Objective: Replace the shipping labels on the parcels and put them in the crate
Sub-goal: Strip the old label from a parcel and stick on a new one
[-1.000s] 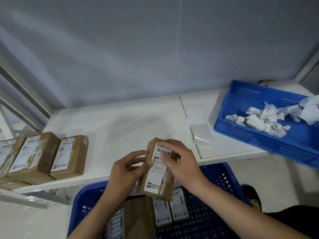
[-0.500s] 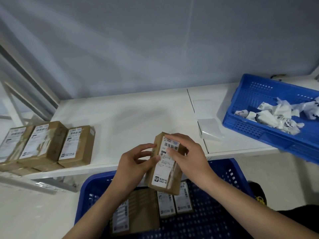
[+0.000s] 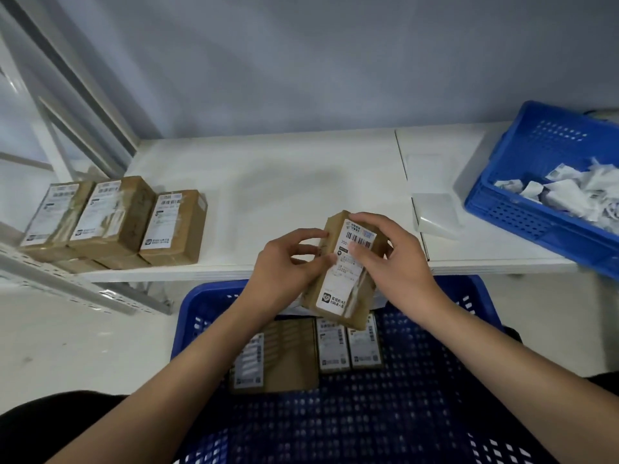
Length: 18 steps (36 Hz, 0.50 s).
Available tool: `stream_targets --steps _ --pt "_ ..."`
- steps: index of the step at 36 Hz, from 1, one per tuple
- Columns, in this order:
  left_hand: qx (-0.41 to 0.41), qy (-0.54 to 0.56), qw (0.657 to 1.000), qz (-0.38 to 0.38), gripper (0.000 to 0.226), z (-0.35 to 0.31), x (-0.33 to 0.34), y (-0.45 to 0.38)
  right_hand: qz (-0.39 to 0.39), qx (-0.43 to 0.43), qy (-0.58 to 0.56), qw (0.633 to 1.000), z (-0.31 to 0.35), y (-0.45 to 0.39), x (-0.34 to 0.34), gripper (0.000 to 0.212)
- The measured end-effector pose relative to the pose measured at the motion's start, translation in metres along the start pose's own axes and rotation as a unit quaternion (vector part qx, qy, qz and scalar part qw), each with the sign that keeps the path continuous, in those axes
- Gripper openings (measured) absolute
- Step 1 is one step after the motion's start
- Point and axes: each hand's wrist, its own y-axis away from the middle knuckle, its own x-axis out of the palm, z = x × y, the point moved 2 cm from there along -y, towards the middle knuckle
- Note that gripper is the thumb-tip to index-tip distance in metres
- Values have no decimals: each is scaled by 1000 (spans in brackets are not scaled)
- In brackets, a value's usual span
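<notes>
Parcel (image 3: 338, 289) between both hands (image 3: 398, 259), above crate (image 3: 435, 413)

The white shipping label (image 3: 348, 267) on the brown taped cardboard parcel (image 3: 345, 272) held in both hands carries a black barcode at its top, the digits "350" just below it at the left, and a small dark square logo with Chinese characters at its bottom. Its finer print is too blurred to read. The white labels on the three brown cardboard parcels (image 3: 114, 219) on the white counter (image 3: 284, 182) show barcodes and the same logo, otherwise illegible.
</notes>
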Motion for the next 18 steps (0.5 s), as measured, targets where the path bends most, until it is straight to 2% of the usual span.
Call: stream_targets --steps 8,18 --pt "0 -19 1000 -1 37 3 -1 1 18 3 45 999 -7 1 1 37" --pt "0 -3 1000 -2 40 5 -1 -1 14 -8 42 999 -3 1 0 39"
